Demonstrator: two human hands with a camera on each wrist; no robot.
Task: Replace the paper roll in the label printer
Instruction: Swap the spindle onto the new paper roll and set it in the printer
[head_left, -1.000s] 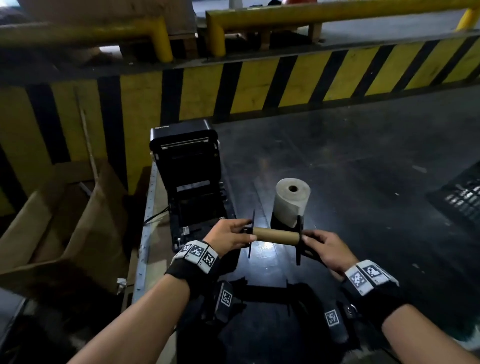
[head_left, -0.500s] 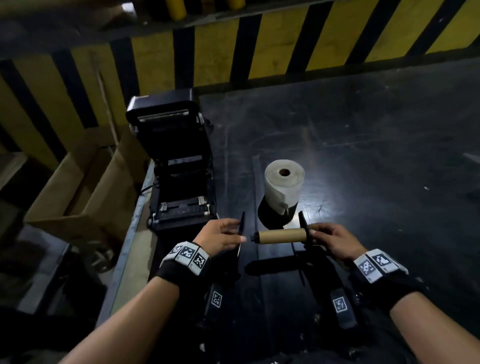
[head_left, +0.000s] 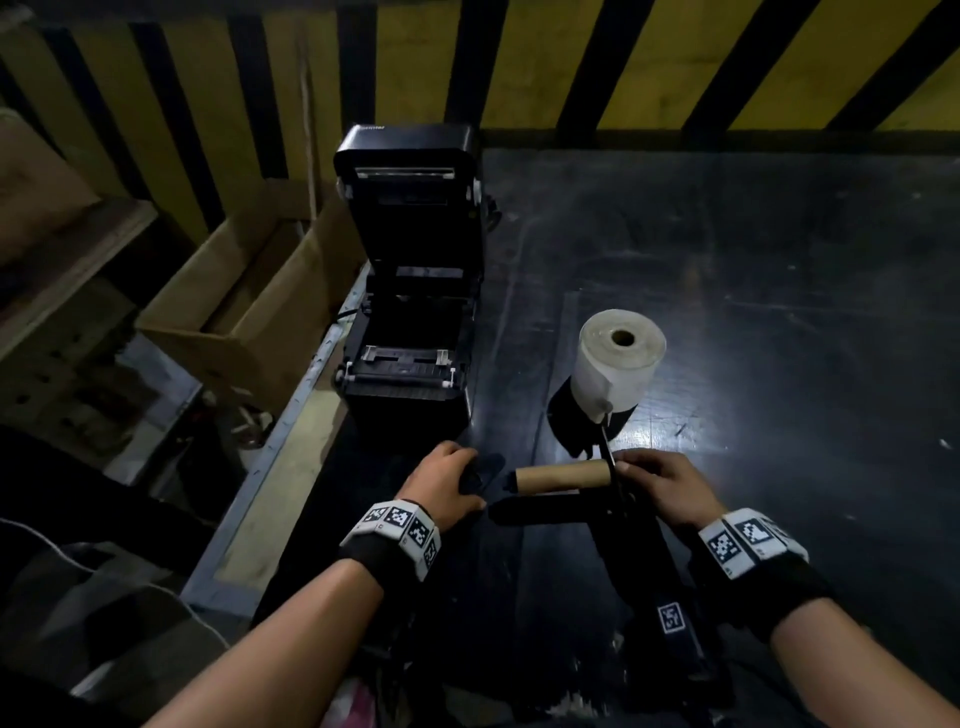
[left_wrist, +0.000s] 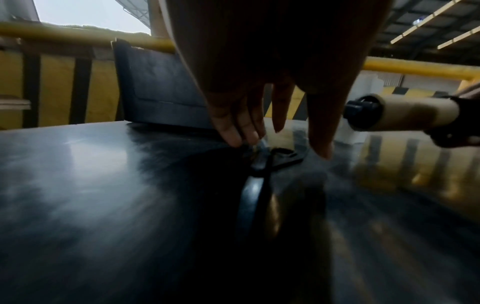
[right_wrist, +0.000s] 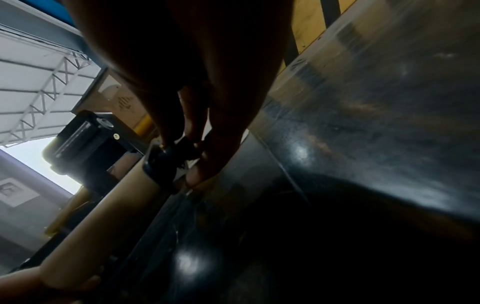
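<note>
Printer (head_left: 410, 291) sits at the far left of the black table (head_left: 753, 291), lid up, roll bay empty as far as I can see. Fresh paper roll (head_left: 621, 364) stands on end, centre, untouched, just beyond the hands.

I have the spindle out. Right hand (head_left: 662, 486) pinches its right end at the 1 remaining black flange (head_left: 612, 470), thumb and fingertips closed on the hub; the spent cardboard core (head_left: 563, 475) is on the shaft, sticking out left, held just above the table. Bare spindle tip (left_wrist: 361, 107) shows past the core's left end.

Left hand (head_left: 447, 486) is down on the table over the detached flange (left_wrist: 283, 159), which lies flat. In the left wrist view the fingers (left_wrist: 235, 127) point down, loosely spread, 2 of them touching the flange edge. Probably setting it down rather than gripping it, but the view is blurred and dark, so I won't swear to it.

Progress, my read:
- Done: lid open, spindle removed, 1 flange off.
- Left: slide the core off the open end, thread the fresh roll on, refit the flange, drop the spindle into the bay, feed paper, close the lid.

Roughly a third through. Core removal is next; the left side is free for it.
</note>
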